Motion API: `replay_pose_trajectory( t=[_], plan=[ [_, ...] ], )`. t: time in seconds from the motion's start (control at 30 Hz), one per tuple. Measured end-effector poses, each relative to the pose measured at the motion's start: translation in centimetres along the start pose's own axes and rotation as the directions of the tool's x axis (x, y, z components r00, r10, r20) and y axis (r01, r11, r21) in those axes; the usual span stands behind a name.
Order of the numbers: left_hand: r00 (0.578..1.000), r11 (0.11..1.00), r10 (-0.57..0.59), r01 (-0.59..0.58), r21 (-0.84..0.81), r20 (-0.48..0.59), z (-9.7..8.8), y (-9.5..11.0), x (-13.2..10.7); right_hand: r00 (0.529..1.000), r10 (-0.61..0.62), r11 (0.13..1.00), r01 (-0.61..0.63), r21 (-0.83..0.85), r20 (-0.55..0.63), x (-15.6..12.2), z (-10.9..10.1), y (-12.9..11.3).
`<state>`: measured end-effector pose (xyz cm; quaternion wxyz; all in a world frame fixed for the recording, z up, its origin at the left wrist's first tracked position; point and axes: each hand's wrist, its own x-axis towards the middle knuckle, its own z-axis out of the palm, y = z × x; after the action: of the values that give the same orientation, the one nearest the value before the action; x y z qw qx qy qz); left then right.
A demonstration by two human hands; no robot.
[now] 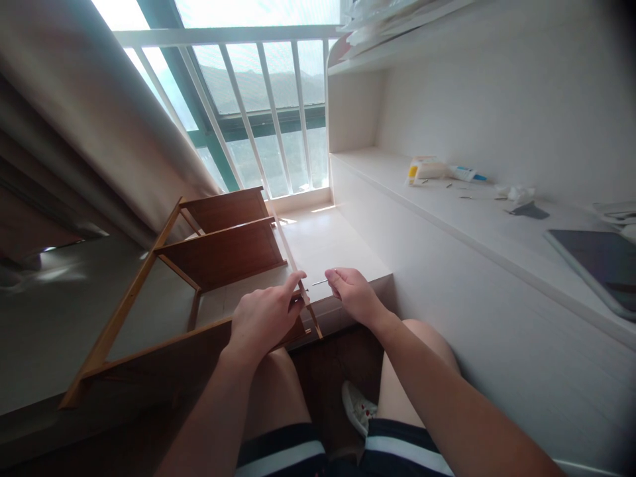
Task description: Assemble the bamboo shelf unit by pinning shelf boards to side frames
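Note:
A brown wooden shelf rack (223, 255) with several boards lies tilted on my left. My left hand (265, 315) is closed around a narrow wooden rail (298, 281) at the rack's near right side, index finger stretched along it. Just to the right, my right hand (355, 295) pinches a thin metal rod (320, 283), which looks like a hex key. Its tip points left at the rail, close to a small fastener there. A small gap seems to lie between tip and rail. My fingers hide the rod's other end.
On the white ledge (368, 169) at right lie a glue tube (467, 173), several small metal pieces, a grey scrap (530, 210) and a tablet (596, 265). A curtain (99, 99) hangs at left, before a railed window (258, 99). My knees flank the work.

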<state>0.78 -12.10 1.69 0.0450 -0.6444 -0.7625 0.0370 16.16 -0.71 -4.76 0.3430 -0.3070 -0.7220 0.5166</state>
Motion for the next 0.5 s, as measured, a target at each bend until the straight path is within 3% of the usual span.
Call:
replay_pose_trajectory(
  t=[0.13,0.5],
  plan=[
    [1.000,1.000,-0.014,0.014,-0.005,0.008,-0.04,0.05,0.00,0.997,-0.075,0.994,0.077,-0.071,0.032,-0.59,0.18,-0.05],
    [1.000,1.000,0.010,-0.010,0.006,-0.028,0.42,-0.17,0.02,0.990,-0.137,0.990,0.139,-0.036,0.045,-0.95,0.59,-0.01]
  ],
)
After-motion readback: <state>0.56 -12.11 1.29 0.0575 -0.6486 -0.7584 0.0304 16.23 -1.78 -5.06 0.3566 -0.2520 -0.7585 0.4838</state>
